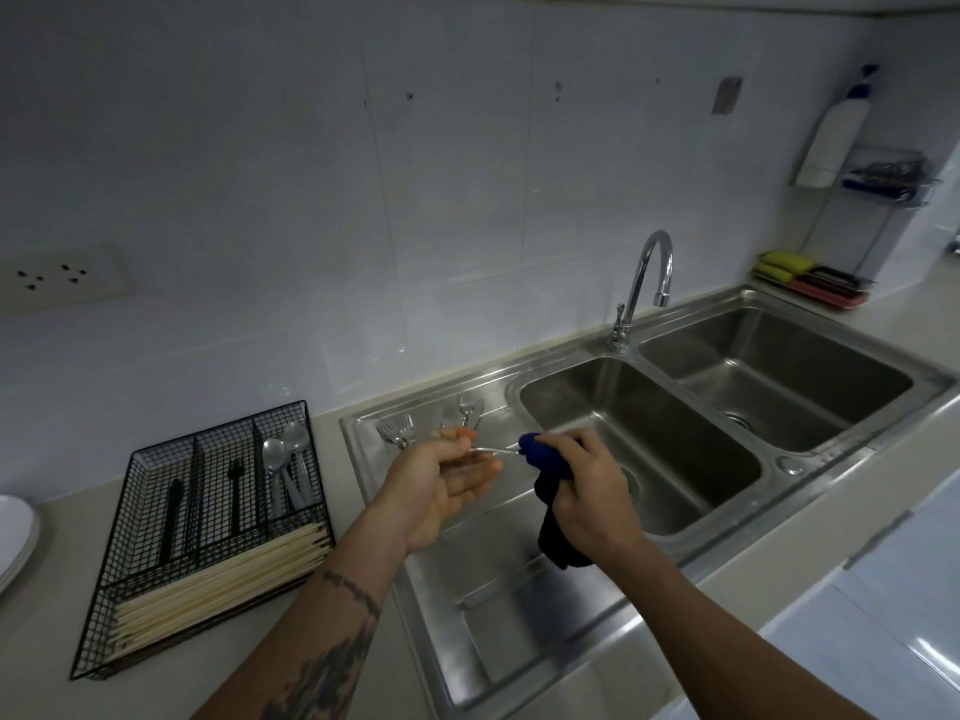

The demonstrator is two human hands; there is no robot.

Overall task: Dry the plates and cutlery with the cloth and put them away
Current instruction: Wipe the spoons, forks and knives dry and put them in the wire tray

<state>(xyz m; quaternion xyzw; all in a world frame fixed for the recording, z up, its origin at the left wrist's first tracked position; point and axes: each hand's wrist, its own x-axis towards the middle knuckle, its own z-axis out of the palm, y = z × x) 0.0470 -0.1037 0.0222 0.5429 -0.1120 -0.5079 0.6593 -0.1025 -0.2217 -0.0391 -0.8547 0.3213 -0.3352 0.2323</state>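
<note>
Left hand (pixel 441 485) pinches cutlery (pixel 491 450) — right hand (pixel 582 491) grips cloth (pixel 545 459) — above sink's (pixel 519 615) drainboard.

silver utensil (pixel 491 450) | level over drainboard | end in blue cloth (pixel 545 457)

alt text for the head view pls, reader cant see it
Over a steel sink's drainboard, the left hand pinches a piece of metal cutlery while the right hand wipes its far end with a dark blue cloth. More forks lie behind; a black wire cutlery tray sits left.
</note>
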